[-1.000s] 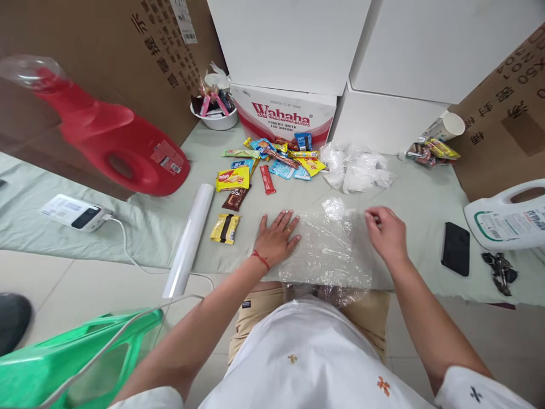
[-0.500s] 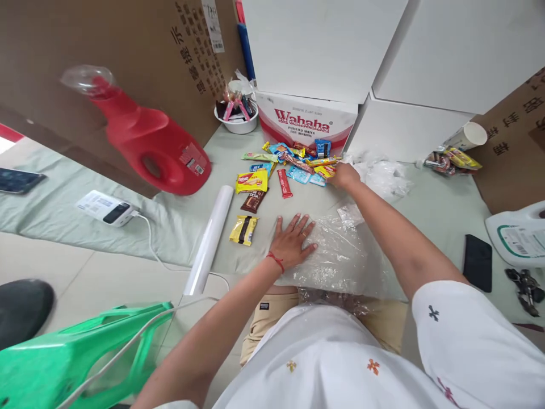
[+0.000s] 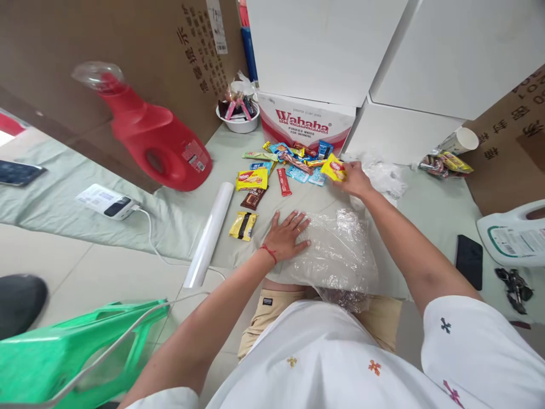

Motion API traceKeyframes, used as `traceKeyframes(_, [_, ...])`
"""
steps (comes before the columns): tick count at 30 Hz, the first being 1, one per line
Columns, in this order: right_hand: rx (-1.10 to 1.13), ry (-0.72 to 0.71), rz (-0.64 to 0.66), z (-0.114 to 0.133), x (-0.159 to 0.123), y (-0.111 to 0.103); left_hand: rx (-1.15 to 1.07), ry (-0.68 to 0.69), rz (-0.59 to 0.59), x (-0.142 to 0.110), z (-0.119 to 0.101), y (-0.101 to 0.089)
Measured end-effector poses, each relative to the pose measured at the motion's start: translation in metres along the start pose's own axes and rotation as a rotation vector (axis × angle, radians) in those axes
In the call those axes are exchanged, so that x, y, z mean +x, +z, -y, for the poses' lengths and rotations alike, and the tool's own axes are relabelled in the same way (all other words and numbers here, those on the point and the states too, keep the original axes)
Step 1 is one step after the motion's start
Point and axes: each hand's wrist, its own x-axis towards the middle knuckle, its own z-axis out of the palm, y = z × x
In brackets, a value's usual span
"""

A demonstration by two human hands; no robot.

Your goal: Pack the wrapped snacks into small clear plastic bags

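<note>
My left hand [image 3: 286, 237] lies flat with fingers spread on the cloth-covered table, at the left edge of a clear plastic bag [image 3: 336, 255]. Between the fingers of my right hand [image 3: 356, 179] is a yellow snack packet [image 3: 334, 167] with red lettering, raised at the right end of a pile of wrapped snacks [image 3: 293, 159]. A red wrapped bar [image 3: 284, 182] lies apart in front of the pile. To its left rest another yellow snack packet [image 3: 252, 179], a brown cocoa packet [image 3: 254, 198] and a yellow-and-black packet [image 3: 243, 226].
A Wahaha carton [image 3: 306, 122] stands behind the snacks, with a white bowl [image 3: 239, 124] to its left. On the left are a red jug [image 3: 164, 142], a white roll [image 3: 209, 236] and a power bank [image 3: 106, 201]. Crumpled white plastic [image 3: 383, 176] and a phone [image 3: 469, 261] lie right.
My right hand has lifted the yellow snack packet from the pile and drawn it slightly toward me. The clear bag's near edge hangs differently; my left hand stays flat.
</note>
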Motion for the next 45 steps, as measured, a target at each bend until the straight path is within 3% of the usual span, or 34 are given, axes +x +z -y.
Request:
traceKeyframes(3, [0.106, -0.213, -0.179, 0.003, -0.032, -0.029, -0.001, -0.019, 0.023, 0.000, 0.001, -0.002])
traceKeyframes(5, [0.114, -0.383, -0.110, 0.008, -0.070, -0.046, 0.006, -0.034, 0.024, 0.000, 0.001, -0.002])
traceKeyframes(7, [0.064, -0.503, 0.059, 0.016, -0.114, -0.051, 0.012, -0.034, 0.027, 0.000, 0.001, -0.003])
traceKeyframes(11, [-0.138, -0.494, 0.353, 0.029, -0.185, -0.022, -0.013, -0.025, 0.037, 0.001, 0.002, -0.006])
traceKeyframes(15, [-0.259, -0.450, 0.508, 0.038, -0.205, 0.014, -0.030, -0.033, 0.006, 0.001, 0.003, -0.005])
traceKeyframes(18, [-0.280, -0.460, 0.591, 0.047, -0.190, 0.010, -0.025, -0.020, -0.037, 0.000, 0.003, -0.002])
traceKeyframes(21, [-0.350, -0.489, 0.639, 0.064, -0.153, -0.007, -0.023, -0.013, -0.071, -0.002, 0.003, 0.001])
traceKeyframes(24, [-0.334, -0.497, 0.528, 0.098, -0.102, -0.009, -0.023, -0.020, -0.082, -0.002, 0.002, 0.002])
traceKeyframes(30, [-0.135, -0.540, 0.163, 0.200, 0.005, 0.048, -0.017, -0.040, -0.048, 0.000, 0.001, -0.001])
traceKeyframes(34, [-0.158, -0.585, 0.169, 0.239, 0.049, 0.074, -0.012, -0.034, -0.038, -0.001, 0.002, -0.002])
traceKeyframes(36, [-0.173, -0.589, 0.146, 0.234, 0.054, 0.071, -0.014, -0.032, -0.045, -0.001, 0.002, -0.001])
traceKeyframes(39, [-0.117, -0.637, 0.038, 0.191, 0.031, 0.051, -0.028, -0.028, -0.060, -0.002, 0.002, 0.000])
traceKeyframes(41, [-0.017, -0.652, 0.010, 0.144, -0.005, 0.031, -0.038, -0.025, -0.066, -0.002, 0.003, 0.001])
traceKeyframes(45, [0.151, -0.575, 0.109, 0.054, -0.108, 0.004, -0.042, -0.011, -0.078, -0.003, 0.004, 0.002])
